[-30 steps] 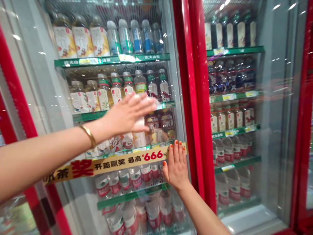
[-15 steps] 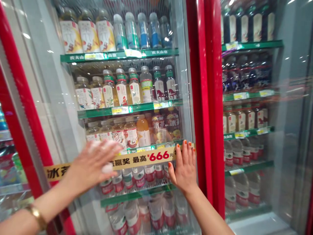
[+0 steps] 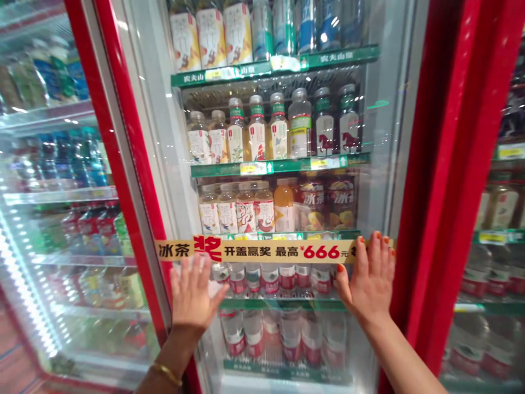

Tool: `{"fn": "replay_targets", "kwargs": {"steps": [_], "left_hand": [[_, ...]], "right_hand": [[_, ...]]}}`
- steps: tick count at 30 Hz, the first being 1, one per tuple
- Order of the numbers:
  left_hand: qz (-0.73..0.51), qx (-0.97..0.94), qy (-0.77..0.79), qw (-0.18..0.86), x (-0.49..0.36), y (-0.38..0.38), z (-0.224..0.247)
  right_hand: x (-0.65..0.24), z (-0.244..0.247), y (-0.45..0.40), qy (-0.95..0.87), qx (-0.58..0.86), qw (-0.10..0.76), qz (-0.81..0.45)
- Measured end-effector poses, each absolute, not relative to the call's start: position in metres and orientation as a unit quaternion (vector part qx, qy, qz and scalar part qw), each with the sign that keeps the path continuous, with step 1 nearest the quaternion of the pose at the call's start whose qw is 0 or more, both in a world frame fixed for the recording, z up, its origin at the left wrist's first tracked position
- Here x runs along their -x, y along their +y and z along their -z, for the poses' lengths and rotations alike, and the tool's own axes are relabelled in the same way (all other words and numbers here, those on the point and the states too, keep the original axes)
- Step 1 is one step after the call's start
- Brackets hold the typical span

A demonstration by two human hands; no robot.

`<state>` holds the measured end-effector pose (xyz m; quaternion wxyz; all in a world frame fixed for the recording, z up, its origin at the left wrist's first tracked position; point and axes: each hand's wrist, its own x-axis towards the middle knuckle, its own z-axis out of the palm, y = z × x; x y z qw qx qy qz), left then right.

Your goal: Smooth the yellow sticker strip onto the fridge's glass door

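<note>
The left hand (image 3: 192,300) is pointing up over a white cloth (image 3: 216,288), thumb apart; the right hand (image 3: 369,287) is lying spread across the banner (image 3: 250,251).

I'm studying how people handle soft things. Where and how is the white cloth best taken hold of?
Probably pinch the white cloth at the part showing on the thumb side of the left hand, coming from the right: that part looks soft and lies uncovered, while the flattened hand covers other parts.

A shop: red-framed coolers (image 3: 445,180), rows of bottled drinks (image 3: 279,134), and blurry yellow labels (image 3: 324,163), probably price tags.
</note>
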<state>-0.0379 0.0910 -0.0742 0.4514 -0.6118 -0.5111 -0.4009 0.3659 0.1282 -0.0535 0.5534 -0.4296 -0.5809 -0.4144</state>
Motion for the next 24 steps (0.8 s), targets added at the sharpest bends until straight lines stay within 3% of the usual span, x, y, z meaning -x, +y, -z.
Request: {"fn": "replay_targets", "kwargs": {"steps": [4,8,11,14,16,19,22,24], "left_hand": [[0.519,0.503,-0.594,0.353,0.011,0.094,0.043],[0.326,0.644,-0.524,0.452,-0.046,0.094,0.121],[0.361,0.64,-0.487,0.472,-0.028,0.088,0.168],[0.521,0.52,-0.552,0.392,0.005,0.088,0.139],[0.56,0.476,-0.573,0.362,-0.004,0.093,0.102],[0.484,0.56,-0.571,0.356,-0.063,0.098,0.088],[0.37,0.677,-0.455,0.444,-0.106,0.091,0.133],[0.353,0.687,-0.422,0.475,-0.091,0.085,0.163]], "right_hand": [[-0.366,0.055,0.128,-0.574,0.433,0.556,0.416],[-0.366,0.054,0.128,-0.573,0.432,0.559,0.415],[-0.366,0.053,0.127,-0.573,0.432,0.559,0.415],[-0.365,0.054,0.127,-0.575,0.435,0.555,0.415],[-0.366,0.054,0.127,-0.571,0.435,0.555,0.42],[-0.367,0.055,0.127,-0.571,0.431,0.556,0.422],[-0.367,0.055,0.127,-0.574,0.427,0.558,0.42],[-0.367,0.054,0.127,-0.572,0.427,0.559,0.421]]}}
